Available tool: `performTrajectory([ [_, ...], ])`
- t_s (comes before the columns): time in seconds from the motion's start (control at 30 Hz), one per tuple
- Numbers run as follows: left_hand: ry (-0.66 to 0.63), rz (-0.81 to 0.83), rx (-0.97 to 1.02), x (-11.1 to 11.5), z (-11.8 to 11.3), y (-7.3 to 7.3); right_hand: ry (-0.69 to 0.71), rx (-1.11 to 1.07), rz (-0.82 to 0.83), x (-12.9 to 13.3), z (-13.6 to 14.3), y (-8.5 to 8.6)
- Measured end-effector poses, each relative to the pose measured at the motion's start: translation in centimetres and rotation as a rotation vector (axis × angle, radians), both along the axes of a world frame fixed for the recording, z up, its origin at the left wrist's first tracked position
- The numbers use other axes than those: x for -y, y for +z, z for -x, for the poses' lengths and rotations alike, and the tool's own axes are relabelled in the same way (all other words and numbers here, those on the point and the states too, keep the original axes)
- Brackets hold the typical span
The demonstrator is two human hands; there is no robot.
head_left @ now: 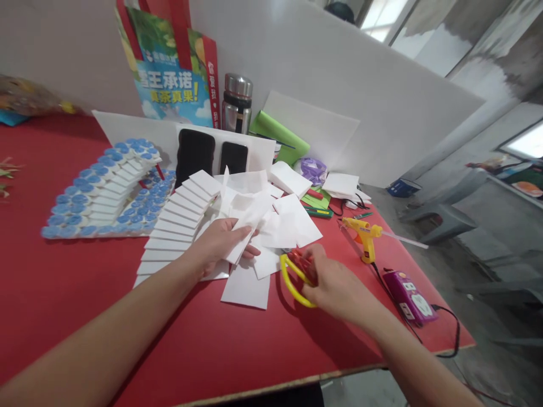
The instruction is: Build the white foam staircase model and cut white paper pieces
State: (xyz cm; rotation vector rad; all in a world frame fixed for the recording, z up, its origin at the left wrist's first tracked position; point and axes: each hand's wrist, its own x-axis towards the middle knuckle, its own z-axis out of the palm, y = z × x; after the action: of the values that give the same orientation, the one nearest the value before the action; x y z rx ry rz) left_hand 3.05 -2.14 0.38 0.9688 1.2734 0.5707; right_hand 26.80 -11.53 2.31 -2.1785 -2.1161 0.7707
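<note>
Between the thumb and fingers of my left hand (227, 240) is a folded sheet of white paper (246, 223), above a heap of cut white pieces. My right hand (335, 282) grips a pair of scissors (292, 282) with yellow and red handles, just right of the paper; their blades are mostly hidden. Below my left hand a loose white card (246, 287) lies flat on the red table. Under my left forearm, a curved row of overlapping white strips (169, 237) fans out like steps.
A model with blue caps and white steps (102, 195) stands left. Two phones (195, 152) lean at the back near a steel flask (237, 102) and a printed bag (169, 73). To the right lie a yellow glue gun (365, 234) and a purple power strip (410, 297).
</note>
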Motion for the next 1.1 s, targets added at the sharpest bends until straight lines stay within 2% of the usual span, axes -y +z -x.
performTrajectory([
  [0.07, 0.006, 0.015, 0.014, -0.1, 0.1, -0.3, -0.083, -0.131, -0.023, 1.0, -2.5, 0.0],
  [0.17, 0.03, 0.012, 0.056, -0.2, 0.3, -0.6, -0.18, -0.432, -0.168, 1.9, -5.8, 0.4],
  [0.27, 0.036, -0.043, 0.208, -0.2, 0.4, -0.7, -0.224, -0.837, -0.152, 1.0, -6.9, 1.0],
  [0.33, 0.031, -0.075, 0.321, -0.1, 0.5, -0.6, -0.177, -1.052, -0.06, -0.4, -6.5, 1.2],
  [0.43, 0.03, -0.115, 0.377, 0.0, 0.7, -0.5, 0.003, -1.24, 0.052, -2.9, -5.4, 1.1],
  [0.5, 0.024, -0.135, 0.373, -0.1, 0.9, -0.3, 0.128, -1.201, 0.067, -4.1, -4.7, 0.8],
  [0.57, 0.033, -0.146, 0.378, -0.1, 1.1, -0.1, 0.186, -1.053, 0.043, -4.7, -4.4, 0.5],
  [0.67, 0.023, -0.151, 0.406, 0.1, 1.2, 0.5, 0.176, -0.855, 0.019, -4.7, -4.3, 0.2],
  [0.77, -0.04, -0.12, 0.428, 0.3, 1.0, 1.0, 0.181, -0.754, 0.026, -4.4, -4.1, 0.3],
  [0.97, -0.046, -0.053, 0.433, 0.7, 0.4, 1.0, 0.222, -0.715, 0.12, -4.1, -3.6, 0.7],
  [1.1, 0.068, -0.014, 0.443, 0.4, 0.3, 0.9, 0.275, -0.743, 0.131, -4.1, -3.9, 0.4],
])
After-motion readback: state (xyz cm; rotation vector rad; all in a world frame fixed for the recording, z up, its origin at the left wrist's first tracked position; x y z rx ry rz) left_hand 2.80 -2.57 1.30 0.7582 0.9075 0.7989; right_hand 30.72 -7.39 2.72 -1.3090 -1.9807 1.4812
